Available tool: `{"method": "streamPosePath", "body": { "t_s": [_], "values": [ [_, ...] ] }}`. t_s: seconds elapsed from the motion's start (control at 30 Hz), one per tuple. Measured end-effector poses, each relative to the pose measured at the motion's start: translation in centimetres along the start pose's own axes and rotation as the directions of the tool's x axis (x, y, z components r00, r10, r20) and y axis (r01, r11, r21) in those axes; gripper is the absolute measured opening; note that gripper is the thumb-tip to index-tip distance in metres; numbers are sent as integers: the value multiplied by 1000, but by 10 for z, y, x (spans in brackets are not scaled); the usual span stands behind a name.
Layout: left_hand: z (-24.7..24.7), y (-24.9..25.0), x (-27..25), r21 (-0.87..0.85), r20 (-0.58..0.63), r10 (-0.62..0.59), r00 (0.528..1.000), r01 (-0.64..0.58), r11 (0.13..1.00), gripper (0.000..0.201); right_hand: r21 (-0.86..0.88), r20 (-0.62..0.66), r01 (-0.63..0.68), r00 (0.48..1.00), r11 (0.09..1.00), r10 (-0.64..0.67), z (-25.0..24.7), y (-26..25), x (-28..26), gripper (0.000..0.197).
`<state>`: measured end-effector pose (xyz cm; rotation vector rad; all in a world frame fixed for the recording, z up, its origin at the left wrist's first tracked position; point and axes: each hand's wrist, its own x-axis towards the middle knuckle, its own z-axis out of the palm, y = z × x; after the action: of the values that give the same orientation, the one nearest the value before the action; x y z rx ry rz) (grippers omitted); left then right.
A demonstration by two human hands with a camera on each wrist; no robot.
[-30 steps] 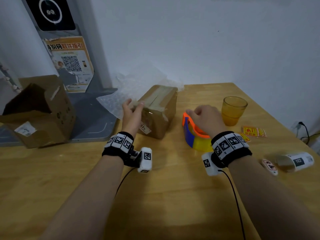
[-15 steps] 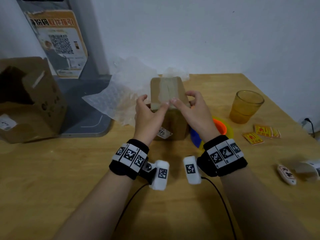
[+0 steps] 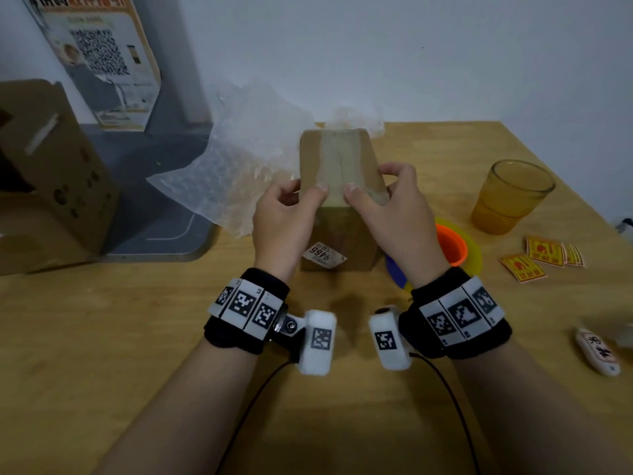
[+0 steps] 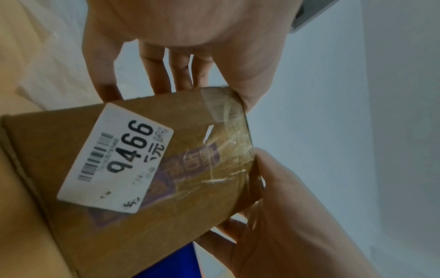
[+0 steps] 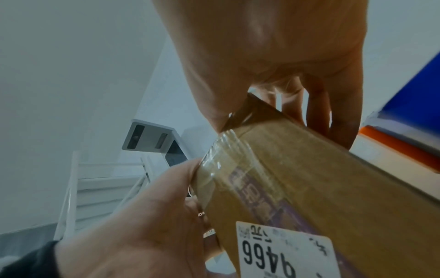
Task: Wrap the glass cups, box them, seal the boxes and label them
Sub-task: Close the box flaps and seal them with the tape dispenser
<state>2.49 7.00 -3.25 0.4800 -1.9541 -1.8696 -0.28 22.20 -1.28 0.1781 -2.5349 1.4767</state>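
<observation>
**Both hands on the taped box, thumbs on the seam**

So from my end, the small cardboard box (image 3: pixel 337 186) stands upright on the tabletop (image 3: pixel 102 337), pretty much centre of the head view, with a strip of clear tape (image 3: pixel 339 156) running over its top and down the near face. There's a white label (image 4: pixel 114 158) reading 9466 stuck low on that near face, over some purple print.

My left hand (image 3: pixel 284 217) grips the box's left top edge: thumb pressed on the taped top near the front edge, the other fingers (image 4: pixel 164 75) curled round the far side. My right hand (image 3: pixel 390 207) mirrors it on the right edge, thumb down on the tape just beside the left thumb, fingers (image 5: pixel 331 116) wrapped round the side. The two thumbs are nearly touching.

Moving outward: crumpled bubble wrap (image 3: pixel 233 166) sits behind and left of the box. A tape dispenser (image 3: pixel 448 248) in orange, yellow and blue is just right of the box, partly hidden by my right wrist. Further right stands an amber glass cup (image 3: pixel 510 197), upright and unwrapped, with a few orange-yellow stickers (image 3: pixel 544 255) near it. At the far left there's a bigger open cardboard carton (image 3: pixel 51 186).
</observation>
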Motion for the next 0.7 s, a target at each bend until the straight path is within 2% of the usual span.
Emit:
{"method": "streamPosePath", "body": {
  "t_s": [0.1,0.2,0.33,0.4,0.5,0.57,0.63,0.67,0.7],
  "values": [
    [-4,2,2,-17,19,24,1000,-23,1000,47,37,-26,-16,1000,999,17,-4,1,-1,45],
    [-8,-5,6,-61,-15,0,1000,-1,998,30,49,-42,-6,999,999,8,-5,3,-1,35],
    [-9,-26,10,28,-59,-34,998,36,999,17,108,-52,-20,998,994,26,-2,3,0,26],
    [-9,-26,10,65,-44,-21,999,24,998,21,125,-38,-34,999,992,39,0,3,1,24],
    [-9,-11,9,-19,-11,-71,997,71,997,32,178,-30,-46,998,983,52,1,5,2,23],
    [-7,-7,9,-74,-8,-131,991,130,989,52,194,-15,-42,999,980,45,1,3,2,23],
    [-3,-5,7,-39,52,-132,990,134,990,69,238,7,-46,999,970,46,1,2,0,20],
    [-2,-7,7,-22,78,-127,989,129,991,63,271,14,-56,998,961,54,2,2,-1,19],
    [0,-5,5,-17,87,-137,987,139,990,47,305,21,-72,997,950,68,2,1,-2,19]
  ]
}}
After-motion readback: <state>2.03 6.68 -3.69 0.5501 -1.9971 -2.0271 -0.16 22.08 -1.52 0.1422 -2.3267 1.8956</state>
